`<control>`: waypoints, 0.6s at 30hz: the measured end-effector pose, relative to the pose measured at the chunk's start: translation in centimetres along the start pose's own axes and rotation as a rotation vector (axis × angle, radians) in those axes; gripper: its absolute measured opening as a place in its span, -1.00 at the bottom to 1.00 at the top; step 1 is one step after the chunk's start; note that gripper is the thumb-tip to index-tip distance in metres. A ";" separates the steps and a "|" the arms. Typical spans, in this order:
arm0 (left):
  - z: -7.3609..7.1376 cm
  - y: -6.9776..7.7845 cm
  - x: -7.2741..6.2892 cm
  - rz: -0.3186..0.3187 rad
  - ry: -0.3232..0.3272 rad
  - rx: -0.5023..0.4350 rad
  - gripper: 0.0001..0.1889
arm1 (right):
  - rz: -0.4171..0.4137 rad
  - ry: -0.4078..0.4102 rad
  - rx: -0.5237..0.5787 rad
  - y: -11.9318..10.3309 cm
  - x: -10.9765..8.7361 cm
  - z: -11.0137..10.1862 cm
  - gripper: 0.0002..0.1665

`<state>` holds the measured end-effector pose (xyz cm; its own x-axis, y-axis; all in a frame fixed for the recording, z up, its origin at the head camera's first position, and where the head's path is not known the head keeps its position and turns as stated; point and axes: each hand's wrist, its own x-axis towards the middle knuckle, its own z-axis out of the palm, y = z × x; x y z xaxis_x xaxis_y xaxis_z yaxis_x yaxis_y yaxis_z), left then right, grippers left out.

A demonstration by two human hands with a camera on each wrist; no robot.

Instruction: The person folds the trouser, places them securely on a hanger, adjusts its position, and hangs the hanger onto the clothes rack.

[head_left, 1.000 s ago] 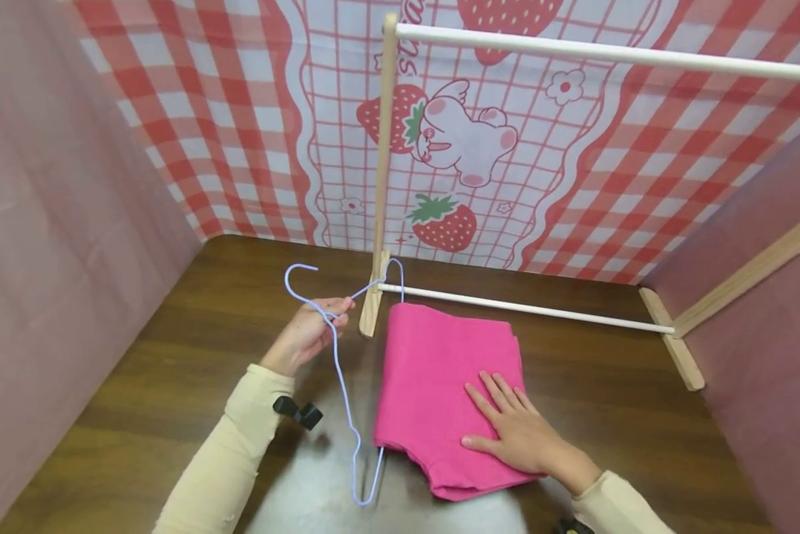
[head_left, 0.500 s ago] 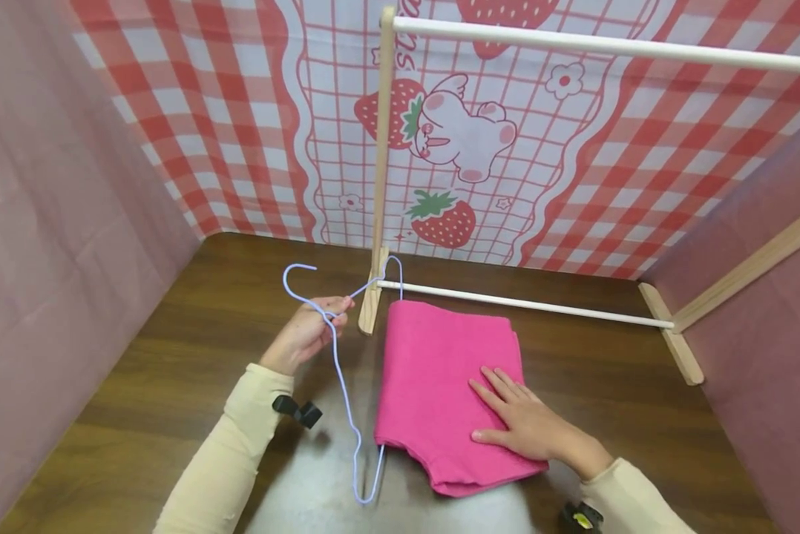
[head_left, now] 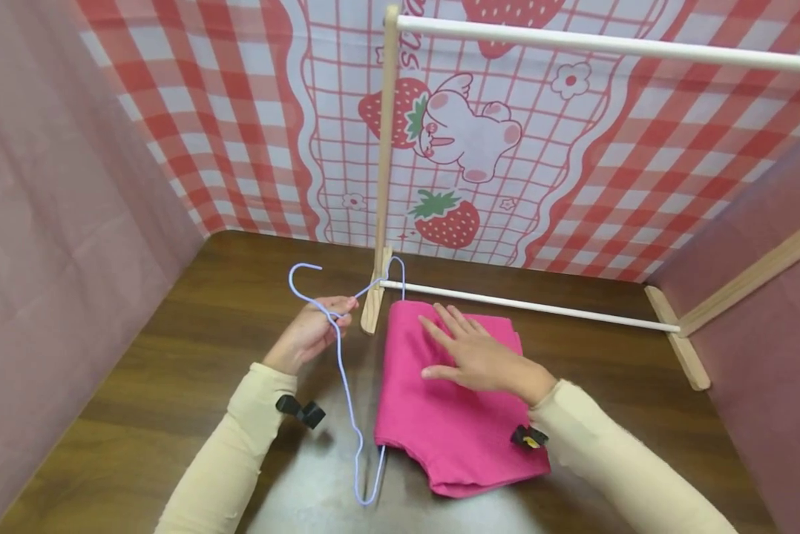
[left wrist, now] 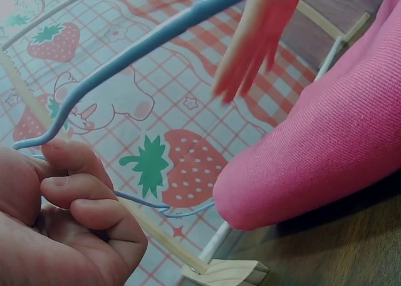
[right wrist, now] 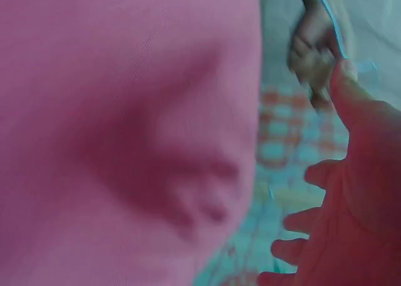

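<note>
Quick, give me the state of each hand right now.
Left hand: fingers pinch the blue wire hanger near its neck.
Right hand: open, fingers spread over the folded pink cloth, holding nothing.

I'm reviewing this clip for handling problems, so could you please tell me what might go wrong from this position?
1. The left hand pinches only the neck of the light blue hanger, whose far shoulder lies beside the rack's wooden post; lifting could catch it there.
2. The right hand lies flat with straight fingers on the folded pink garment, gripping nothing; the cloth could slide or unfold when moved.
</note>
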<state>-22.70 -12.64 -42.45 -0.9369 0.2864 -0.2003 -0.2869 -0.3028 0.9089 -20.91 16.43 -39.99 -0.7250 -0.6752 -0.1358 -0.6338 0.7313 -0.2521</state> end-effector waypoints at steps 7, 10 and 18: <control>-0.4 -0.2 0.0 0.000 0.015 0.023 -0.77 | 0.010 -0.141 -0.072 -1.2 3.3 2.7 0.10; -0.4 -0.4 0.1 0.001 0.022 0.024 -0.76 | 0.115 -0.198 -0.080 0.7 2.4 3.5 0.11; -0.6 -0.4 0.3 0.012 0.019 0.019 -0.75 | 0.253 -0.178 -0.069 6.1 -2.1 3.7 0.11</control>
<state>-23.00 -13.01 -43.12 -0.9440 0.2658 -0.1956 -0.2716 -0.2887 0.9181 -22.27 21.90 -44.79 -0.8071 -0.4730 -0.3533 -0.4606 0.8788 -0.1245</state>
